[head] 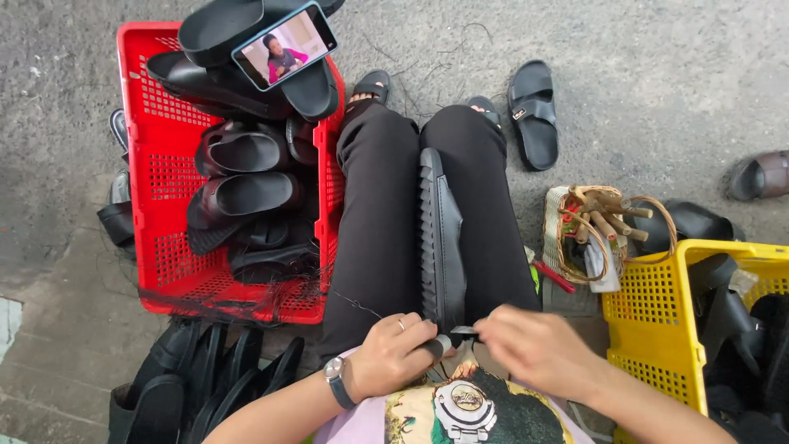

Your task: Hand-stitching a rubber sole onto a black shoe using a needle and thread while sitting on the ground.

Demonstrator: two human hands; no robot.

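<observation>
you sit on the concrete floor (657, 74) with a black sandal (441, 238) lying lengthwise between your thighs, its ridged sole edge turned toward your left leg and its heel end near your lap. your left hand (394, 352) is curled around that near end, fingers clenched on the sole, a ring on one finger and a watch (337, 380) on the wrist. your right hand (538, 347) sits just beside it at the same end; it is blurred, the fingers pinched together at something small and dark at the sandal's edge, though what they grasp cannot be told.

on your left stands a red basket (156, 205) holding a heap of black sandals (246, 177), loose threads trailing over its near rim. a phone (284, 44) with a lit screen rests on the sandals at the basket's far edge. more black sandals (197, 382) stand stacked on the floor by the basket's near left corner.

on your right a yellow basket (657, 321) holds more dark footwear. beside its far left corner sits a small woven basket (575, 238) with wooden-handled tools (608, 212) sticking out. a single black slide (532, 115) lies on the floor past your right foot, and a brown one (760, 174) shows at the right edge of the view.
</observation>
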